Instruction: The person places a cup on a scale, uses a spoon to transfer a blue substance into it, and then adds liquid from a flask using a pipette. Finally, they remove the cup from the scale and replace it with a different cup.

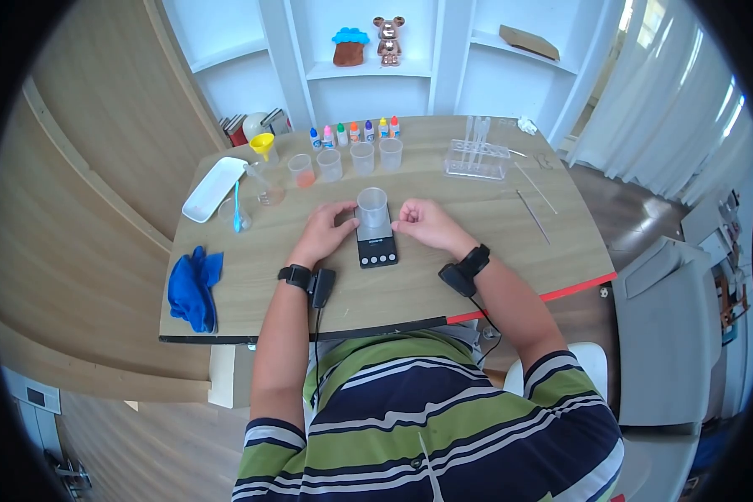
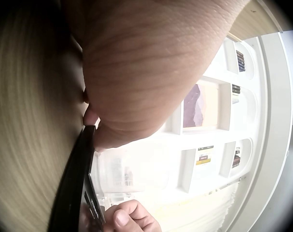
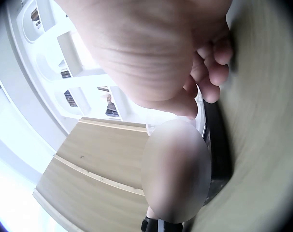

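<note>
A clear plastic cup [image 1: 372, 209] stands upright on the silver plate of a black digital scale [image 1: 377, 253] at the table's middle. Along the scale's left side lies the left hand [image 1: 321, 233], its thumb and a fingertip touching the edge near the cup; it also shows in the left wrist view [image 2: 146, 67]. At the scale's right side is the right hand [image 1: 432, 226], fingers loosely curled, thumb tip at the edge, nothing seen in its grasp. The right wrist view shows this hand [image 3: 151, 53] close up beside the black scale [image 3: 219, 140].
Behind the scale stand several cups [image 1: 362, 159], one with pink liquid [image 1: 305, 179], and small colored bottles [image 1: 355, 132]. A tube rack [image 1: 477, 170] and thin rods [image 1: 534, 217] lie right. A white tray [image 1: 214, 191], yellow funnel [image 1: 262, 144], flask [image 1: 268, 194] and blue cloth [image 1: 194, 289] are left.
</note>
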Action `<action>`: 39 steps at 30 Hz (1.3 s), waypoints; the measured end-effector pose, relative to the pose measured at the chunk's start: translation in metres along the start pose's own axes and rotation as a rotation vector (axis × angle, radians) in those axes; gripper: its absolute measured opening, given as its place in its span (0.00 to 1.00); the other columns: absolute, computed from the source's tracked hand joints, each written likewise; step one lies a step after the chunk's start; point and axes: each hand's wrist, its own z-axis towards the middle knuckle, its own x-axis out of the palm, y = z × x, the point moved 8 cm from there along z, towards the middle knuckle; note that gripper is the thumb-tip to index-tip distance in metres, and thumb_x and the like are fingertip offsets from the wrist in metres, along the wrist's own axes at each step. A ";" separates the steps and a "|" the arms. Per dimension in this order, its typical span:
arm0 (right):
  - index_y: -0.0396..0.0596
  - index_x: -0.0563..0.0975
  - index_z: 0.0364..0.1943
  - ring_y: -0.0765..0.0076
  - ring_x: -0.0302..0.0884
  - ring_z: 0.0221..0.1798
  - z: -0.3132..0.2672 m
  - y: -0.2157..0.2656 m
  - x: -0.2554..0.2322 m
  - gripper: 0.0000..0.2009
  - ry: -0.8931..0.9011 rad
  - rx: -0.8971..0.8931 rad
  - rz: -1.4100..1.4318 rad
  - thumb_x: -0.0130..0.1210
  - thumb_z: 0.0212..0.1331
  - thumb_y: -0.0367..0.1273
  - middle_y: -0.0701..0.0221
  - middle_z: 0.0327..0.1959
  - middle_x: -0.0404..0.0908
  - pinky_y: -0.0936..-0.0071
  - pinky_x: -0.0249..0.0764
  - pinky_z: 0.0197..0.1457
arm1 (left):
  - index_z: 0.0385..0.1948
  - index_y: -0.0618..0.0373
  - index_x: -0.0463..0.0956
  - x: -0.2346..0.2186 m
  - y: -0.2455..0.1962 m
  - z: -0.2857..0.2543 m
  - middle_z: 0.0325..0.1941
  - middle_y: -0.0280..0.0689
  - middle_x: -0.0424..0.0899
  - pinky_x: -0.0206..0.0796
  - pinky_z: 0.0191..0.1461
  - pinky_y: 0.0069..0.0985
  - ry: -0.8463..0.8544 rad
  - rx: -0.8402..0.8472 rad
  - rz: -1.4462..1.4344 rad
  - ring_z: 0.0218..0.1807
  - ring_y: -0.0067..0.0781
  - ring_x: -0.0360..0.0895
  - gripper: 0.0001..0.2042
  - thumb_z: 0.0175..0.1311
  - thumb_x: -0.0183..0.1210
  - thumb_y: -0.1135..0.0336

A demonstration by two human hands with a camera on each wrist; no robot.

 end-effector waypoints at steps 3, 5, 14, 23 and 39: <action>0.45 0.80 0.32 0.84 0.73 0.28 -0.001 -0.001 0.008 0.12 0.025 -0.024 -0.065 0.72 0.68 0.33 0.78 0.26 0.82 0.75 0.70 0.31 | 0.66 0.57 0.83 0.000 -0.001 -0.001 0.62 0.46 0.87 0.71 0.74 0.38 0.005 0.005 0.033 0.67 0.45 0.80 0.22 0.72 0.70 0.62; 0.44 0.81 0.32 0.82 0.74 0.28 -0.002 0.001 0.007 0.12 0.019 -0.035 -0.117 0.73 0.68 0.34 0.77 0.26 0.83 0.73 0.72 0.32 | 0.66 0.57 0.83 0.000 0.003 -0.001 0.62 0.46 0.87 0.71 0.73 0.38 -0.001 -0.012 0.018 0.67 0.46 0.81 0.23 0.72 0.70 0.61; 0.45 0.85 0.39 0.69 0.84 0.35 -0.007 0.012 0.008 0.09 -0.026 -0.130 -0.214 0.69 0.66 0.36 0.67 0.32 0.89 0.63 0.81 0.42 | 0.65 0.65 0.81 0.015 0.047 0.003 0.59 0.43 0.88 0.75 0.68 0.33 0.066 -0.096 -0.291 0.61 0.34 0.83 0.20 0.75 0.66 0.66; 0.47 0.84 0.34 0.57 0.89 0.36 0.003 0.010 0.004 0.12 -0.138 -0.140 -0.249 0.75 0.57 0.39 0.63 0.32 0.90 0.58 0.82 0.41 | 0.68 0.67 0.77 0.008 0.049 0.009 0.62 0.43 0.86 0.70 0.73 0.34 0.092 -0.090 -0.242 0.64 0.35 0.82 0.23 0.77 0.67 0.66; 0.38 0.71 0.72 0.38 0.77 0.67 -0.009 0.051 0.019 0.49 -0.303 -0.316 -0.398 0.83 0.48 0.45 0.47 0.63 0.78 0.52 0.75 0.72 | 0.64 0.66 0.82 0.009 0.036 0.006 0.61 0.46 0.89 0.75 0.70 0.34 0.066 -0.066 -0.140 0.62 0.37 0.85 0.22 0.74 0.68 0.63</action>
